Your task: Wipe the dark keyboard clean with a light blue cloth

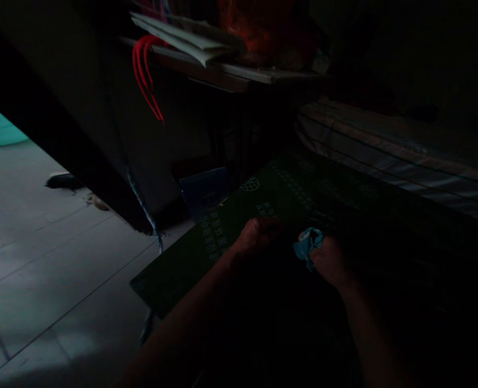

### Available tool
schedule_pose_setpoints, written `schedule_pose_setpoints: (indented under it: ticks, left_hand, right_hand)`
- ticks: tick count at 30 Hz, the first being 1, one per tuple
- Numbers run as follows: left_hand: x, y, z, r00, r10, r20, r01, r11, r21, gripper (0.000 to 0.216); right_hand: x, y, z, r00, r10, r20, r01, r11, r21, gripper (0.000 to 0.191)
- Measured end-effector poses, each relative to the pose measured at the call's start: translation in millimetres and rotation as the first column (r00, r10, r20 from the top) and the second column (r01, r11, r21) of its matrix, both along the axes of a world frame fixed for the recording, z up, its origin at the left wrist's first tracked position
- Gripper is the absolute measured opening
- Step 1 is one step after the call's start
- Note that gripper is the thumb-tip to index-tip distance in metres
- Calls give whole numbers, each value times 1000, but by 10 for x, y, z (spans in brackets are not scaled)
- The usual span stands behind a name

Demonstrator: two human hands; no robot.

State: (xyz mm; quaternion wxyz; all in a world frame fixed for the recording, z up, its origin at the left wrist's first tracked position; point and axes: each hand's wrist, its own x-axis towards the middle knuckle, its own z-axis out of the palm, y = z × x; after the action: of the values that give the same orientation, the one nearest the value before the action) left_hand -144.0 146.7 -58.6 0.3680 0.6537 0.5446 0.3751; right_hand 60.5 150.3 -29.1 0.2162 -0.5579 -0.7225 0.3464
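A dark green board (239, 210) with pale printed characters and a globe mark lies in front of me, in deep shadow. My left hand (258, 231) is over the board's near middle; its fingers fade into the dark, so their grip is hidden. To its right, my right hand (331, 261) is closed around a crumpled light-blue cloth or paper (309, 245), which sticks out past the thumb side. The two hands are apart. Whether the blue bundle touches the board cannot be made out.
Beyond the board, a shelf (258, 73) bears papers (182, 35) and hanging red cords (144, 75). A dark blue box-like item (206, 188) sits behind the board's left edge. A striped, cloth-covered surface (384, 137) is at right. Tiled floor (61, 280) and a twisted cord (144, 207) are at left.
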Motion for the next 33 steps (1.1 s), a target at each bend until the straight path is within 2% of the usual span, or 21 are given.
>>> schedule_pose_setpoints:
  ticks: [5, 10, 15, 20, 25, 30, 33]
  left_hand:
    - [-26, -16, -48, 994, -39, 103, 39, 999, 6, 24]
    - [-50, -12, -35, 990, -58, 130, 58, 998, 6, 24]
    - [-65, -13, -8, 986, -62, 157, 67, 997, -26, 20]
    - [-70, 8, 6, 982, -57, 179, 67, 996, -51, 20]
    - [-75, 33, -13, 973, -40, 227, 61, 994, -87, 20]
    - [-109, 55, -33, 957, -30, 289, 73, 988, -139, 20]
    - [-119, 76, -40, 953, -8, 303, 56, 987, -151, 19]
  right_hand:
    - [11, 11, 18, 1000, 25, -3, -25, 1000, -6, 10]
    - [-69, -11, 27, 1000, 10, -11, -9, 999, 35, 13]
    - [-96, -5, 12, 995, 57, 82, -61, 997, 48, 11]
    - [-88, -18, 13, 993, -1, 120, -3, 999, 33, 11]
    - [-88, -16, 28, 992, 79, 97, -81, 996, 24, 9]
    - [-74, -12, 17, 999, 21, 38, -21, 1000, -5, 9]
    - [-122, -24, 19, 997, 61, 49, -61, 998, -4, 7]
